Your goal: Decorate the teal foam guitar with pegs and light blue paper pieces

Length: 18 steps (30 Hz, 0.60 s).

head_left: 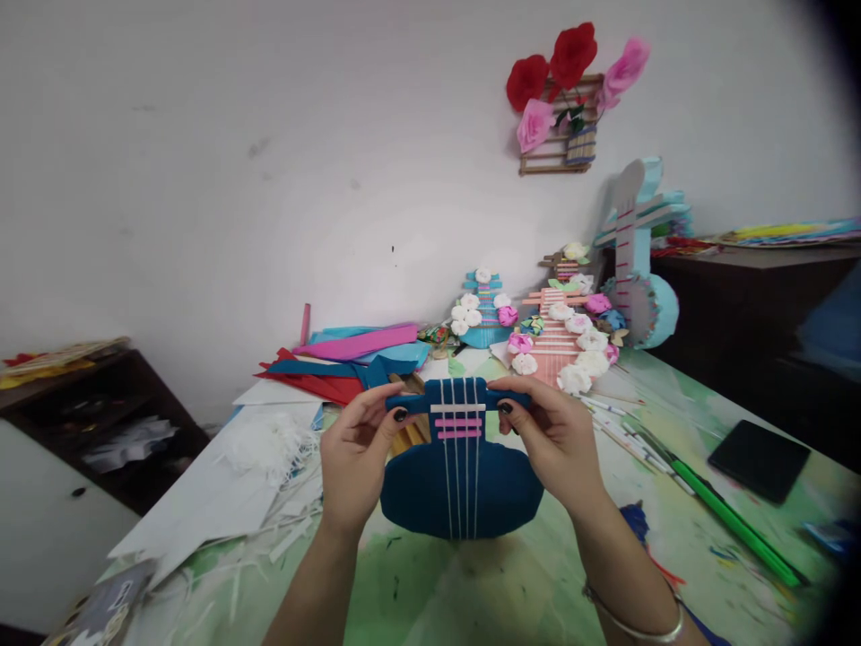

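Note:
Between my hands is a dark blue paper craft guitar, held upright with its rounded body toward me. White strings run down its front, crossed near the top by one pale strip and two pink strips. My left hand pinches the blue peg on the left of the guitar's head between thumb and fingers. On the opposite side, my right hand grips the right peg the same way. The lower rim of the guitar hangs just over or rests on the green table cover; I cannot tell which.
Shredded white paper and white sheets lie left. Behind are folded coloured papers and flower-decorated craft guitars. To the right lie a green cutter-like tool, thin paper sticks and a black flat square.

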Each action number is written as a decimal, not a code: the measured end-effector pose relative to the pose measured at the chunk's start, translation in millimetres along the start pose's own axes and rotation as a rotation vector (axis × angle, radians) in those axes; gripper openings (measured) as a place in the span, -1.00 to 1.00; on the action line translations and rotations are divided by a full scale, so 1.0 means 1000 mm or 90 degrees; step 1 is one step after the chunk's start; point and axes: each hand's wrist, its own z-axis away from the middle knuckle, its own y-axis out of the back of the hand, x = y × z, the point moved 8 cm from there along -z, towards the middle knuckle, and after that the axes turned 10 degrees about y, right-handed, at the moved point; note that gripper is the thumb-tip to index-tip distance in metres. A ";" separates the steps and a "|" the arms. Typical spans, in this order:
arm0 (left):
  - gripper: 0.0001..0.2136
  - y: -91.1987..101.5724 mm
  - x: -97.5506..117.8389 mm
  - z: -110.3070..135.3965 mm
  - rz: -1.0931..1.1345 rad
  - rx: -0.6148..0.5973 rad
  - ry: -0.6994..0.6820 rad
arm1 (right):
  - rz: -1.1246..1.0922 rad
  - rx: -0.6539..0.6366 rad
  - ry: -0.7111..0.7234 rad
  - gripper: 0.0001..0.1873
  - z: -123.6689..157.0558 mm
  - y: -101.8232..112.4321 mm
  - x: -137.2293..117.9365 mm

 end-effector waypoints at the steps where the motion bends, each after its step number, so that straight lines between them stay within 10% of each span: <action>1: -0.82 0.000 0.000 0.001 -0.012 -0.001 0.003 | -0.003 -0.001 0.001 -0.80 0.000 0.000 -0.001; 18: -0.88 0.000 0.012 0.015 -0.130 0.039 -0.023 | -0.047 0.006 -0.009 -0.81 0.002 -0.001 -0.001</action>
